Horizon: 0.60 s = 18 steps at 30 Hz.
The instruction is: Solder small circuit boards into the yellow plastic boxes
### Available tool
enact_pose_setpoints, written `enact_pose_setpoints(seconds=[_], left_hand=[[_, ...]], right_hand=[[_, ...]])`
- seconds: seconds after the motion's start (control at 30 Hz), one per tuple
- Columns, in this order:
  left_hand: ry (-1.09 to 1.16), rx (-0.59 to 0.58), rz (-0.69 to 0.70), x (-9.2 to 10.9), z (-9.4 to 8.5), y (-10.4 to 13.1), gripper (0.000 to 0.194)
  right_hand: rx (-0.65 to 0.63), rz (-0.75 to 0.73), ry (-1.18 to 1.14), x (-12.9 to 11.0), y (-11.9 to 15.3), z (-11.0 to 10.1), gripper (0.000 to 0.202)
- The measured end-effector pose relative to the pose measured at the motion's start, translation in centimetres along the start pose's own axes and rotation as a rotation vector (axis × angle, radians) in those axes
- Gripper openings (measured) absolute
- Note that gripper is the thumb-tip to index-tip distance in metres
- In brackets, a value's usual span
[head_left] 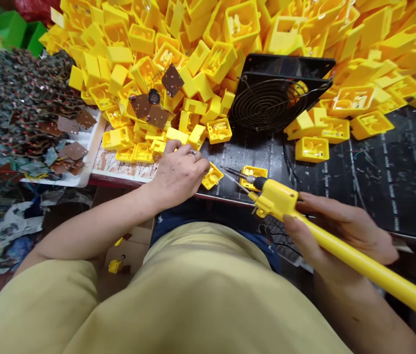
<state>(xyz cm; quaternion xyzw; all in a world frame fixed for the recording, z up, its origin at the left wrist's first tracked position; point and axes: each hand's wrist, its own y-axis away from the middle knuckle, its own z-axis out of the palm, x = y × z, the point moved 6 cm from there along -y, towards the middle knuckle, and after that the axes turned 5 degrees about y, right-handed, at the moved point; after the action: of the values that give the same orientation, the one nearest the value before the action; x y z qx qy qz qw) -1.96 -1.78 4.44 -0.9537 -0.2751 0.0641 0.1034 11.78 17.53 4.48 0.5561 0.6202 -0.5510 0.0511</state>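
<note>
My left hand (182, 172), with a ring on one finger, is closed at the bench's front edge. Its fingertips are at the left corner of a small yellow plastic case (213, 177) and seem to grip it; the thumb is hidden. My right hand (337, 231) is wrapped round a yellow soldering gun (280, 196), whose long body runs to the lower right. The gun's dark tip and thin solder tube point left towards the case, apart from it. Beneath the tip lies another open yellow case (254, 177) with small metal parts inside.
A black fan (270, 101) with a wire guard stands behind my hands. Yellow cases (189, 64) are heaped across the back, with several brown circuit boards (157, 117) on them. More boards (19, 108) fill a white tray (90, 169) on the left.
</note>
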Motion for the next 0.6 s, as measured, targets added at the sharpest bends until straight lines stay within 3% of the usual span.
enact_pose_setpoints(seconds=[0.3,0.6], left_hand=[[-0.062,-0.071,0.043,0.1,0.3,-1.7,0.022],[-0.035,-0.219,0.064,0.0,0.8,-3.1,0.02]], right_hand=[[-0.084,-0.293,0.269,-3.2,-0.5,2.5,0.028],[-0.149,-0.374,0.346,-4.5,-1.3,3.7,0.022]])
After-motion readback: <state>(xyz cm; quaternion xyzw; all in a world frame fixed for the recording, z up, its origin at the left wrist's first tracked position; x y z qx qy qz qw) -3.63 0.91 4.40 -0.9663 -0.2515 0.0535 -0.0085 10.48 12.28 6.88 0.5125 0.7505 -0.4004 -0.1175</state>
